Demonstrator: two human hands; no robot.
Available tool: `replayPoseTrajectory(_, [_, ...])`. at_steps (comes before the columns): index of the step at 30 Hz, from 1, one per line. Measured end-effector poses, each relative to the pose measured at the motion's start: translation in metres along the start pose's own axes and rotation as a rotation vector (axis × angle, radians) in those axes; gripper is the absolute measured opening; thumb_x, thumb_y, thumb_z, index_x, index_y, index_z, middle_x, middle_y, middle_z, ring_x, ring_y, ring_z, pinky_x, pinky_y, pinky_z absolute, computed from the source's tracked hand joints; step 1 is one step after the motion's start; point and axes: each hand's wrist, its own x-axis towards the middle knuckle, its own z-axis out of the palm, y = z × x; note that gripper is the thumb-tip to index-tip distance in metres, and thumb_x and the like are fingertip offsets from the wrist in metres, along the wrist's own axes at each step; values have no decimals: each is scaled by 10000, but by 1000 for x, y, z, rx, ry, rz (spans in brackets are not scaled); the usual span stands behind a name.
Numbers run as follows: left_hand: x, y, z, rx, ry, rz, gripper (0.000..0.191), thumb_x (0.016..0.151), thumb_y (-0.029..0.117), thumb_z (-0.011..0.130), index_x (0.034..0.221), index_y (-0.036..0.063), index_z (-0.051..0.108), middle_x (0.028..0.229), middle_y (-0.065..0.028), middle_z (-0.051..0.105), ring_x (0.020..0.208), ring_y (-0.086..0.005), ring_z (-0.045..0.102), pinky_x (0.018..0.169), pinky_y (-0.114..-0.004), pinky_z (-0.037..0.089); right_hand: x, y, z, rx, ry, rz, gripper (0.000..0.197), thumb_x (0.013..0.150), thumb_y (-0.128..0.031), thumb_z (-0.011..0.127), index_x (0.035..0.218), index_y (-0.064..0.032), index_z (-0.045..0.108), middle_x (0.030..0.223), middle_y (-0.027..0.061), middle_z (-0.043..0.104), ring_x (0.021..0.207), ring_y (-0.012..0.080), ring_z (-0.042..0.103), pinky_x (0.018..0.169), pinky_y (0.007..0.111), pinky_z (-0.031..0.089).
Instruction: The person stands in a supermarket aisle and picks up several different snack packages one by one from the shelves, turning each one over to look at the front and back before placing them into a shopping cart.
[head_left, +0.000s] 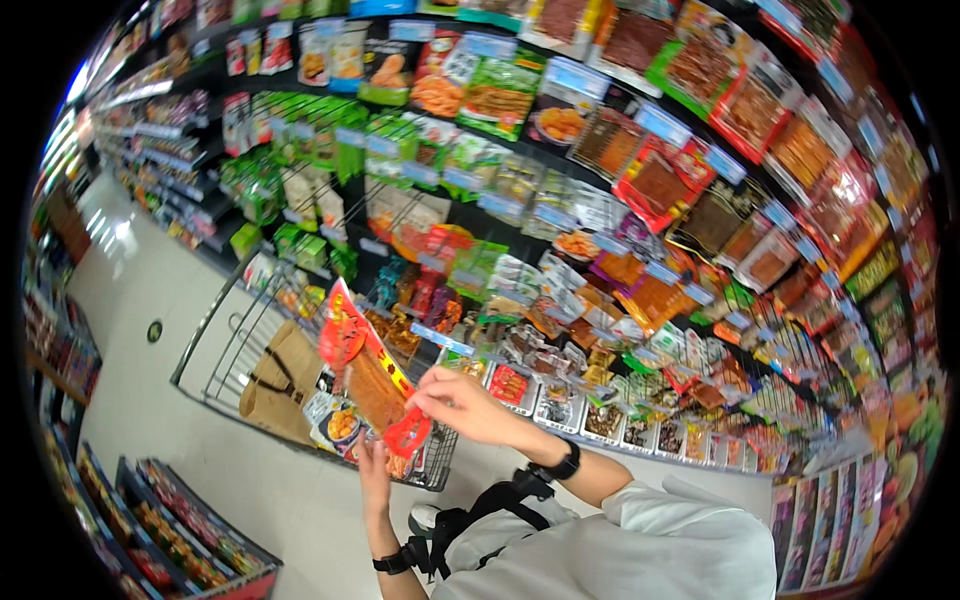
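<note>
My right hand (454, 401) grips one end of a red plastic snack packet (375, 394). A clear window in the packet shows brown food, and a yellow strip bears writing. Just below the packet, my left hand (373, 469) is raised with its fingers apart; whether they touch the packet I cannot tell. Behind both hands stands a wire shopping cart (217, 360). Inside it are a brown paper bag (281, 379) with dark handles and a packet (337, 420) picturing round orange food. Other packets in the cart are partly hidden by my hands.
Shelving with hanging snack packets (502, 94) curves around the cart's far side. White bins (559, 405) of small packs line its lower edge. A low display rack (191, 525) stands at lower left, beside the pale aisle floor (142, 300).
</note>
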Motion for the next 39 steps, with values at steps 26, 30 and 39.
replayPoseTrajectory(26, [-141,118,327,-93,-453,253,375,851,166,667,1148,-17,530,1056,-65,622,949,-125,563,859,-287,439,-415,68,-144,503,626,329,164,933,-52,496,993,48,612,1008,79,499,902,167,588,821,288,502])
replayPoseTrajectory(30, [-153,112,338,-375,-409,184,476,864,235,648,1232,5,451,1091,-71,592,923,-152,558,800,-310,457,-449,52,-164,430,615,182,140,909,-28,509,984,41,606,1033,103,517,914,179,575,823,297,496])
replayPoseTrajectory(39, [-175,130,348,-1228,-812,8,566,924,371,444,1354,14,356,855,-44,484,630,-126,480,625,-251,377,-509,69,-179,515,772,234,126,912,-45,509,951,37,597,936,97,557,827,170,576,769,287,468])
